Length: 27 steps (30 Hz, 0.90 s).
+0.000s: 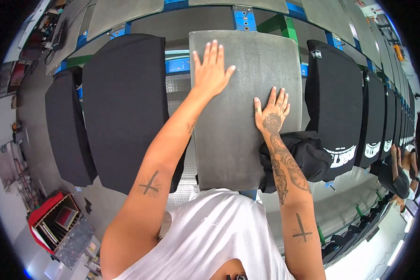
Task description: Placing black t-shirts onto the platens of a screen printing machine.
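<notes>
A bare grey rectangular board (pixel 245 140) is in front of me. My left hand (pixel 212 70) lies palm down on its upper left part, fingers straight and spread. Lower on the right half, my tattooed right hand (pixel 271 112) also rests palm down with fingers apart. A bunched black garment (pixel 303 154) lies under my right forearm, beside the board's lower right. To my left, black fabric (pixel 123 116) covers a wide board, and to my right a black shirt with a white print (pixel 333 112) covers another.
More black-covered boards (pixel 373 116) line both sides on a blue and green metal frame (pixel 244 18), with bare boards (pixel 126 9) beyond. A co-worker (pixel 394 177) in dark clothing stands at the far right. A red-edged bin of flat items (pixel 56 219) is at lower left.
</notes>
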Tool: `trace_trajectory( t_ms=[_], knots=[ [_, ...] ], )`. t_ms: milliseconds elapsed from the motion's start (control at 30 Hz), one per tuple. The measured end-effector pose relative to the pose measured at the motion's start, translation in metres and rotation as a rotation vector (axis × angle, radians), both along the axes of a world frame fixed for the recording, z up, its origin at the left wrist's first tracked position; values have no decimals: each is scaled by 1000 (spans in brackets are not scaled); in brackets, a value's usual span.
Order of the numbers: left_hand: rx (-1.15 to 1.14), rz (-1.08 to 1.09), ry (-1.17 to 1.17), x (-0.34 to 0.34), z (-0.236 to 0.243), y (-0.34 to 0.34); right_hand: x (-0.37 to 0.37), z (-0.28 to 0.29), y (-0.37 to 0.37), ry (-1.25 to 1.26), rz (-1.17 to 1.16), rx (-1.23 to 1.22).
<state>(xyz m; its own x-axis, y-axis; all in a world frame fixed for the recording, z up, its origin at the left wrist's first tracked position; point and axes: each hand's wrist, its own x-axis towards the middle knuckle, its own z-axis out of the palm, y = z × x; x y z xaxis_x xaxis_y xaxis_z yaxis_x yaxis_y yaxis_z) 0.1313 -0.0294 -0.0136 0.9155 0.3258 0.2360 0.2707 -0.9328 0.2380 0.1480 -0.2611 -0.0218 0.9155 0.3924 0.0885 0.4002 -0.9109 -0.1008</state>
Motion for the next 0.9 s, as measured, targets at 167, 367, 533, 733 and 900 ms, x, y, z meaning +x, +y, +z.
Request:
trace_trajectory(
  t_ms=[167, 367, 533, 733, 900],
  knots=[
    [35, -53, 63, 27, -18, -7, -1, 0, 3, 7, 4, 22],
    [-21, -166, 90, -15, -12, -19, -1, -2, -1, 11, -11, 15],
    [-41, -227, 148, -65, 4, -23, 0, 0, -2, 11, -11, 32],
    [-51, -271, 204, -103, 12, -18, 0, -1, -1, 7, -5, 38],
    [4, -297, 258, -122, 17, -16, 0, -1, -1, 4, -15, 21]
  ],
)
